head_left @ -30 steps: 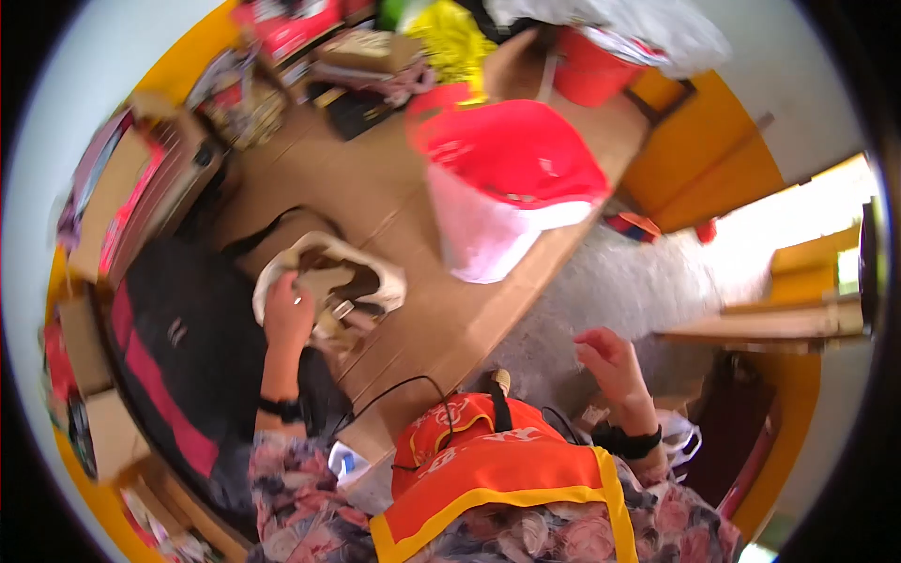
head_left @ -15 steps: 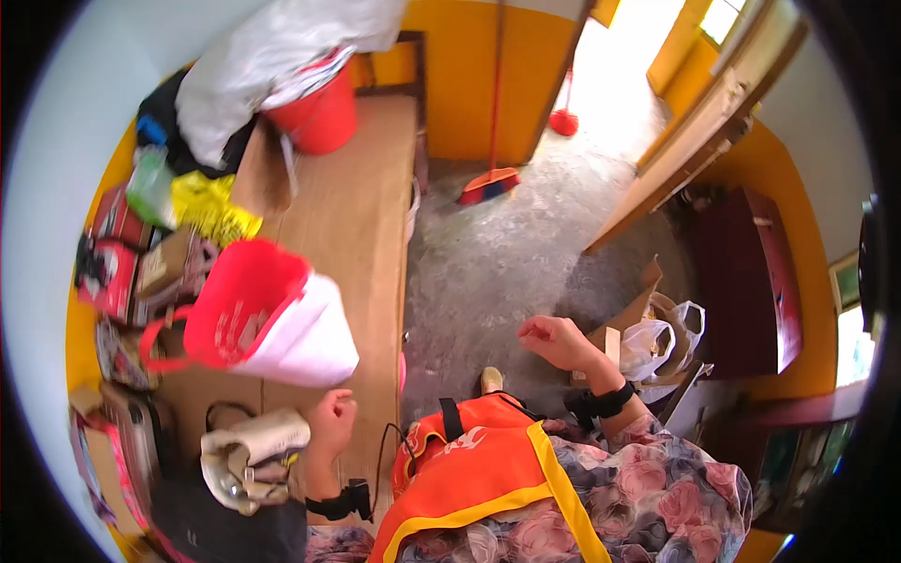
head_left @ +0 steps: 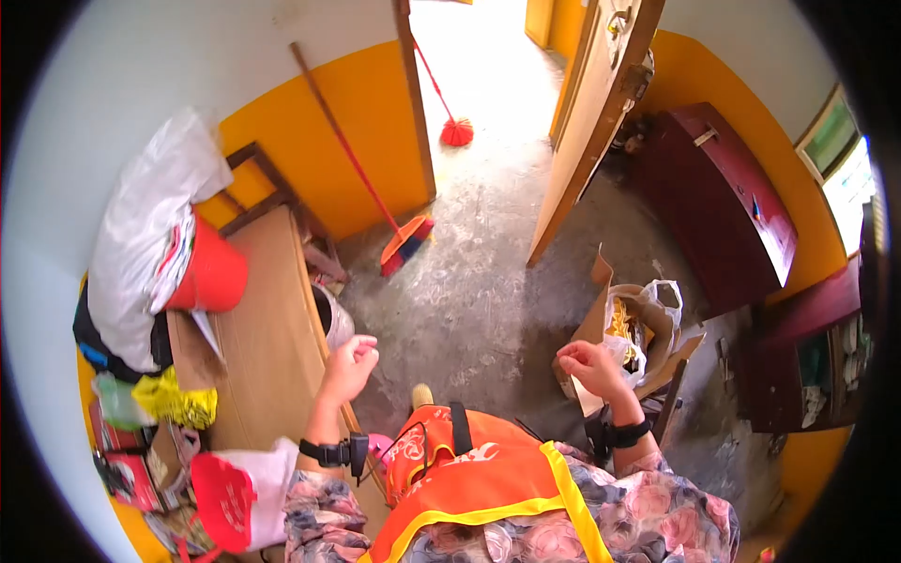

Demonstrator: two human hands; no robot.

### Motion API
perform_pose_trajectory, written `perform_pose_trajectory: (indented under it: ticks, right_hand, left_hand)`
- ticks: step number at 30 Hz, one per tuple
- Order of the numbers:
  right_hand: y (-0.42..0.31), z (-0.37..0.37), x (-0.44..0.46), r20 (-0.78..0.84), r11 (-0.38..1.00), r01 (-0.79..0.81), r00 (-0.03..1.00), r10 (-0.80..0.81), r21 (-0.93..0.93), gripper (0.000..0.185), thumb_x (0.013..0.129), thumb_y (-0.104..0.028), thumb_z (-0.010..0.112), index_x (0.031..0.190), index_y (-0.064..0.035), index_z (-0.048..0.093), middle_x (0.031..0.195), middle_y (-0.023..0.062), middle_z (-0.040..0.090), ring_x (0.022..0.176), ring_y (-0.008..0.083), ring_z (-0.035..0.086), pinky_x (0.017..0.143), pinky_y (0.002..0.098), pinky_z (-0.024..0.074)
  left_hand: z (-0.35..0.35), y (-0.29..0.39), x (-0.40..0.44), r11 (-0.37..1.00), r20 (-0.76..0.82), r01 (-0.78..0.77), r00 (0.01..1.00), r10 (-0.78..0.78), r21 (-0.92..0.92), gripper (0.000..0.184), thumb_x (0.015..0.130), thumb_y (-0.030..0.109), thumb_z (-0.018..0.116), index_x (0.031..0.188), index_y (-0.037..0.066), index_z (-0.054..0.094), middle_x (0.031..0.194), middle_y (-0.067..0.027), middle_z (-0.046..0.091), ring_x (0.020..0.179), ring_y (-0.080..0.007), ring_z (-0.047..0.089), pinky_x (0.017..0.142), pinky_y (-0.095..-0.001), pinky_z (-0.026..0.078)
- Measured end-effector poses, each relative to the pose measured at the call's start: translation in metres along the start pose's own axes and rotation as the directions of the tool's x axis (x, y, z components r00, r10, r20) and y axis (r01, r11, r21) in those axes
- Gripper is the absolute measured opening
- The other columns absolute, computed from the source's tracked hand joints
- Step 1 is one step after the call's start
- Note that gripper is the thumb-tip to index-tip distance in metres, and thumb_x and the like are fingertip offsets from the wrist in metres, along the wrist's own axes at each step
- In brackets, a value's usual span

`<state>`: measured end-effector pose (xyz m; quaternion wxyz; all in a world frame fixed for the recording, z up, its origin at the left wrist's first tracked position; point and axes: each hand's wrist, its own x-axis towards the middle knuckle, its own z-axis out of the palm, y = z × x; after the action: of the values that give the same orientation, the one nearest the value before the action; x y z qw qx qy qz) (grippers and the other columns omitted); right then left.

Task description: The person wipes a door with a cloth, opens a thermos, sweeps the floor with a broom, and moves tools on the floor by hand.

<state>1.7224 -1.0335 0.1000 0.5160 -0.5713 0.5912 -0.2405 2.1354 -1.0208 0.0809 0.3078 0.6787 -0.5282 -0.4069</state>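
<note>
My left hand (head_left: pixel 349 370) hangs in the air near the right edge of the cardboard-covered bench (head_left: pixel 272 281), fingers loosely curled together with nothing visible in them. On the other side, my right hand (head_left: pixel 595 370) is also curled and holds nothing that I can see. It is in front of an open cardboard box (head_left: pixel 593 324) with a white plastic bag (head_left: pixel 668 298) in it. Each wrist wears a black strap. An orange apron (head_left: pixel 469 479) with yellow edging covers my front. At the lower left, a red and white bag (head_left: pixel 225 497) lies on the bench.
A red bucket (head_left: pixel 211 267) and a white sack (head_left: pixel 160 216) crowd the bench's far end. Ahead, a broom (head_left: pixel 405 246) leans against the yellow wall. An open door (head_left: pixel 587 131) leads out to a red brush (head_left: pixel 457 131). A dark red cabinet (head_left: pixel 709 206) stands right.
My view has swung left and forward towards the doorway, so the red and white bag now sits lower left. My left hand has risen off the bench side; both hands stay curled.
</note>
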Motion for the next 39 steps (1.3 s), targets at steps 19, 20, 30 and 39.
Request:
perform_pose_trajectory:
  ticks: [19, 20, 30, 39]
  right_hand:
    - [-0.075, 0.065, 0.052, -0.524, 0.791, -0.525, 0.599, 0.606, 0.314, 0.021, 0.078, -0.02, 0.059, 0.09, -0.0035, 0.059, 0.074, 0.0057, 0.062, 0.066, 0.0127, 0.057, 0.061, 0.0274, 0.0463]
    - [-0.075, 0.07, 0.049, -0.551, 0.804, -0.517, 0.595, 0.585, 0.295, 0.021, 0.078, -0.02, 0.059, 0.09, -0.0039, 0.059, 0.075, 0.0063, 0.062, 0.069, 0.0133, 0.058, 0.062, 0.0278, 0.0465]
    - [-0.072, 0.098, 0.001, -0.572, 0.668, -0.594, 0.385, 0.725, 0.448, 0.023, 0.076, -0.021, 0.059, 0.09, -0.0038, 0.059, 0.079, 0.0083, 0.063, 0.072, 0.0172, 0.059, 0.066, 0.0285, 0.0462]
    - [-0.041, 0.132, -0.054, -0.649, 0.741, -0.427, 0.368, 0.666, 0.518, 0.024, 0.075, -0.022, 0.059, 0.091, -0.0032, 0.059, 0.079, 0.0094, 0.062, 0.072, 0.0181, 0.059, 0.066, 0.0295, 0.0461]
  left_hand:
    - [-0.203, -0.01, 0.685, 0.965, -0.202, -0.098, 0.978, 0.049, -0.243, 0.052, 0.076, 0.023, 0.059, 0.118, -0.002, 0.042, 0.12, -0.0128, 0.045, 0.107, -0.025, 0.043, 0.09, -0.037, 0.035]
    - [-0.203, 0.0, 0.687, 0.971, -0.189, -0.02, 0.982, -0.026, -0.237, 0.051, 0.077, 0.024, 0.058, 0.118, -0.001, 0.042, 0.121, -0.0126, 0.044, 0.108, -0.0252, 0.042, 0.091, -0.0367, 0.034]
    - [-0.136, 0.101, 0.542, 0.935, -0.263, 0.021, 0.957, -0.122, -0.355, 0.03, 0.077, 0.027, 0.056, 0.094, 0.002, 0.055, 0.088, -0.013, 0.055, 0.083, -0.0225, 0.052, 0.072, -0.0338, 0.043]
    - [0.005, 0.105, 0.465, 0.917, 0.263, -0.327, 0.886, 0.382, -0.229, 0.02, 0.085, 0.024, 0.049, 0.074, 0.007, 0.046, 0.063, 0.0004, 0.041, 0.06, -0.0094, 0.04, 0.06, -0.0248, 0.037]
